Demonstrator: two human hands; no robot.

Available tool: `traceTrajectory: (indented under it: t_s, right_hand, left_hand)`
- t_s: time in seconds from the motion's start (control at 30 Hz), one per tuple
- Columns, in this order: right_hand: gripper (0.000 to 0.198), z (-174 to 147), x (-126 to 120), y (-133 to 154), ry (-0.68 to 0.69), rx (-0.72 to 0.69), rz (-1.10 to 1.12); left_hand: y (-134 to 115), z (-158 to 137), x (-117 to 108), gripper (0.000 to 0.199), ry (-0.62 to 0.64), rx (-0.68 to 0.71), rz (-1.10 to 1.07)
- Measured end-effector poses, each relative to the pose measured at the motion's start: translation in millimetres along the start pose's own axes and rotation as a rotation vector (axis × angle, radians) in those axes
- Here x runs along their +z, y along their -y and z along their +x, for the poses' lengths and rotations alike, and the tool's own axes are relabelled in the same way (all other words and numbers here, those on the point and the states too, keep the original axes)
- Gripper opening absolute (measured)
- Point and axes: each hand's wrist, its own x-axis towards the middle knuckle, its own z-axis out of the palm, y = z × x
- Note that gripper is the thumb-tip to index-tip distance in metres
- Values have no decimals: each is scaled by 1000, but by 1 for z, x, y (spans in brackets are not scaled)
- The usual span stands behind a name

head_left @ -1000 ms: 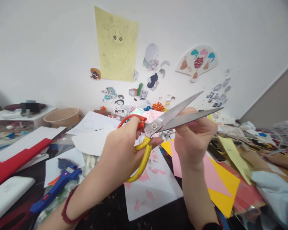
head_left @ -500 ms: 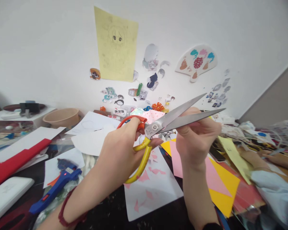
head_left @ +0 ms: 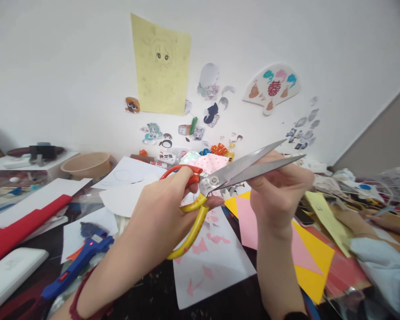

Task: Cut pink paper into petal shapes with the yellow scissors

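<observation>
My left hand (head_left: 166,206) is wrapped round the handles of a pair of scissors (head_left: 214,180), one handle red and the other yellow. Their blades point right and stand partly apart. Behind the blades, my right hand (head_left: 280,191) is closed with its fingers pinched together; the blades and fingers hide whatever it may hold. Below both hands, a white sheet (head_left: 216,275) carries several pink paper scraps (head_left: 200,246). Pink paper (head_left: 248,222) lies over yellow paper (head_left: 316,249) beside my right forearm.
A blue glue gun (head_left: 76,266) and a white box-like object (head_left: 13,275) lie at left, near red material (head_left: 26,226). A beige bowl (head_left: 86,165) stands behind. Crumpled plastic and papers crowd the right. Cutouts and a yellow drawing (head_left: 163,80) hang on the wall.
The scissor blades have come closer together and the scissors have tilted slightly. My right hand has shifted a little to the right.
</observation>
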Motion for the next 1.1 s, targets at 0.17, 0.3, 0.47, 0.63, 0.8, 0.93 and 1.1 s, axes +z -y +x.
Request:
traceTrajectory:
  t_s: [0.17, 0.3, 0.47, 0.63, 0.8, 0.93, 1.1]
  right_hand:
    - [10, 5, -2, 12, 112, 193, 34]
    - [10, 5, -4, 15, 228, 328, 78]
    - [12, 3, -4, 13, 351, 442, 89]
    - [15, 5, -2, 13, 388, 491, 13]
    - [17, 4, -1, 12, 412, 521, -22]
    - [19, 6, -2, 10, 466, 533, -39]
    - [17, 9, -12, 5, 497, 580, -19]
  left_hand:
    - [1, 2, -4, 43, -80, -105, -117]
    - [4, 5, 0, 40, -71, -243, -351]
    - [4, 7, 10, 33, 11, -246, -709]
    - [3, 1, 20, 29, 43, -251, -801]
    - [1, 0, 26, 23, -41, -228, -761]
    - [3, 0, 27, 24, -143, -157, -721]
    - [5, 2, 22, 29, -309, -169, -707]
